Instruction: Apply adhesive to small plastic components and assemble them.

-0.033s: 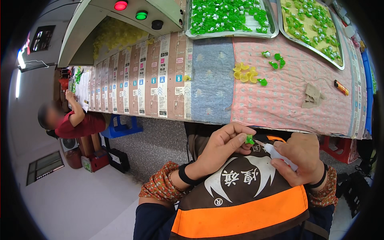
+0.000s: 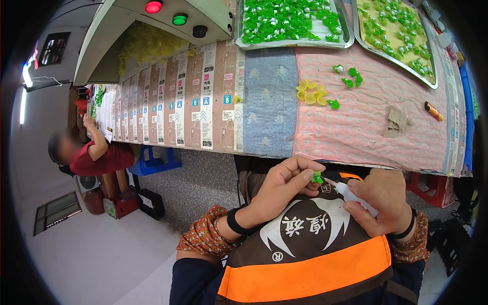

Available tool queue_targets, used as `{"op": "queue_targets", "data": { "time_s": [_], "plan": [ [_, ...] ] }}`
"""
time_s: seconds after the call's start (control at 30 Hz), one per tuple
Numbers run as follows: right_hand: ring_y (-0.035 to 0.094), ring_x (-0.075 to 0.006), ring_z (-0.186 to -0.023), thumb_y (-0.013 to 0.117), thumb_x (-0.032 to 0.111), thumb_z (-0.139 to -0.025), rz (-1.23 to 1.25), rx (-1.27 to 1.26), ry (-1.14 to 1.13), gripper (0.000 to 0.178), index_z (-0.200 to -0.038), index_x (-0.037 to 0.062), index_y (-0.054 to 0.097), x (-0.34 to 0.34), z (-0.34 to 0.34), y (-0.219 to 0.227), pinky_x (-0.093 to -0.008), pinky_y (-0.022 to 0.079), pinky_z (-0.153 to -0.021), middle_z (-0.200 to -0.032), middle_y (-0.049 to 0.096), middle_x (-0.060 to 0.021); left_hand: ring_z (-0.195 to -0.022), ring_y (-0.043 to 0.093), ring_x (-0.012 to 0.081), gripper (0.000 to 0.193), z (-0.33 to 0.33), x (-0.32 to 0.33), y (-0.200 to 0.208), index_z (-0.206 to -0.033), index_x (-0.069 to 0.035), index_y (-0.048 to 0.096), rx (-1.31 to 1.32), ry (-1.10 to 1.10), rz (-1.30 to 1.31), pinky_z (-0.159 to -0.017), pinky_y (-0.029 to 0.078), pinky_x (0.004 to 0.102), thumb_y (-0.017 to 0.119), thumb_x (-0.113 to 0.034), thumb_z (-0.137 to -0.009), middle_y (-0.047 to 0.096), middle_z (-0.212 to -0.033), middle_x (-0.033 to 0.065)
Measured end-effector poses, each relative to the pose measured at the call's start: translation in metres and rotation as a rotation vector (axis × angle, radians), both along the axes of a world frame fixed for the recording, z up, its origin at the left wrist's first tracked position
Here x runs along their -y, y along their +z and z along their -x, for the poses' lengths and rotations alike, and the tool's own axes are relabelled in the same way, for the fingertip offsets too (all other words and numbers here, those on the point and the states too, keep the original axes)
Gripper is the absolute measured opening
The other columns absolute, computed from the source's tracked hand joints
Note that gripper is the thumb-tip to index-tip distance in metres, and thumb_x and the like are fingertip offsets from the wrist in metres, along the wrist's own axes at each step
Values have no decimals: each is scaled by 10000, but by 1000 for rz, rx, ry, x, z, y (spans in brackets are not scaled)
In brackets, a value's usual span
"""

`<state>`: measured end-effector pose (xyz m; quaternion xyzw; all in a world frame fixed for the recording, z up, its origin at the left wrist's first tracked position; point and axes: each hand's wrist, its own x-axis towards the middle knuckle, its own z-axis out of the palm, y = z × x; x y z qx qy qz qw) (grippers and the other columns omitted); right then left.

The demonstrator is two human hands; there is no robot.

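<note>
Between thumb and fingertips, my left hand (image 2: 285, 184) pinches a small green plastic figure (image 2: 317, 177) above my lap. My right hand (image 2: 380, 199) is closed round a white squeeze bottle (image 2: 351, 195), its thin tip pointing left, close beside the figure. Whether the tip touches it, I cannot tell. On the pink cloth (image 2: 345, 127) beyond my hands lie several yellow cup-shaped pieces (image 2: 311, 93), with a loose green piece (image 2: 333, 104) beside them. Farther back on the cloth are several more green figures (image 2: 354, 78), one with white eyes.
Two metal trays, one with green figures (image 2: 284, 23) and one with yellow-green figures (image 2: 401, 35), stand at the back. A brown rag (image 2: 396, 122) and an orange tube (image 2: 433, 111) lie right. A machine housing (image 2: 213, 15) with coloured buttons stands left; a person in red (image 2: 101, 155) sits far left.
</note>
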<state>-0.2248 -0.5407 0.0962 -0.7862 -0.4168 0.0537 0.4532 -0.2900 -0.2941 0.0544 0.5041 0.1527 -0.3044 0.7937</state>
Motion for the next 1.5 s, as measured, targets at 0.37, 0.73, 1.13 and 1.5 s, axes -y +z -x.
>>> {"op": "queue_targets", "data": {
  "time_s": [0.37,0.73,1.13,1.5],
  "plan": [
    [602,-216,-648,810,130,-742,-120,-183,-199,383,-1060,-1,642,14,10,-8,-325,464,-599,-801,633,-98,-967,657,131,295,0,-3,-1,-1260,-5,568,-5,-1,34,-886,578,301,506,-207,-1056,631,-1064,74],
    [615,-160,-1050,661,1,-850,-396,-595,-595,445,-1266,-11,504,23,-34,-20,-298,483,-941,-1201,602,-104,-974,659,164,252,0,-6,-4,-1248,-24,561,-91,118,183,-867,604,330,515,-164,-1044,632,-1082,110],
    [582,-103,-909,585,-12,-892,-98,-537,-746,300,-1183,40,537,28,-60,-46,-242,536,-718,-1177,621,-71,-1052,671,212,163,3,-10,-10,-1175,-36,535,-83,243,366,-879,619,343,539,-80,-1018,628,-1191,168],
    [573,-82,-887,597,19,-912,-87,-508,-748,312,-1221,47,564,28,-59,-47,-229,523,-694,-1046,597,-37,-1083,667,223,179,6,-13,-13,-1182,-33,514,-62,313,418,-902,615,367,544,-44,-1006,624,-1227,187]
  ]
}}
